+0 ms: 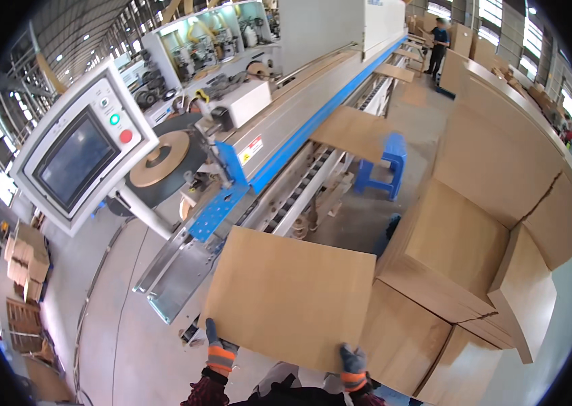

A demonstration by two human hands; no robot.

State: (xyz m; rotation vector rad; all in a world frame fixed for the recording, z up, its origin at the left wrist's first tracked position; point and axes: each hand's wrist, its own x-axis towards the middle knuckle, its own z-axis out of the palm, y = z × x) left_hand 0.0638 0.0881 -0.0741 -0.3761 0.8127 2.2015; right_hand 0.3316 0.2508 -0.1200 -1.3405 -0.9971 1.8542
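Note:
A flat rectangular wood panel point(289, 294) is held level in front of me, its far left part over the near end of the machine's feed rail. My left hand point(220, 348), in a grey glove with an orange band, grips the panel's near left corner, thumb on top. Gloved the same way, my right hand point(352, 362) holds the near right corner. The undersides of the fingers are hidden below the board. Beyond it lies the long edge-banding machine point(319, 101) with a blue stripe and a chain conveyor point(303, 186).
Stacks of wood panels point(462, 237) stand close on my right. A control screen point(79, 159) on a post and a tape reel point(161, 159) are at left. Another panel point(353, 132) rests on the conveyor near a blue stool point(386, 166). A person point(439, 47) stands far off.

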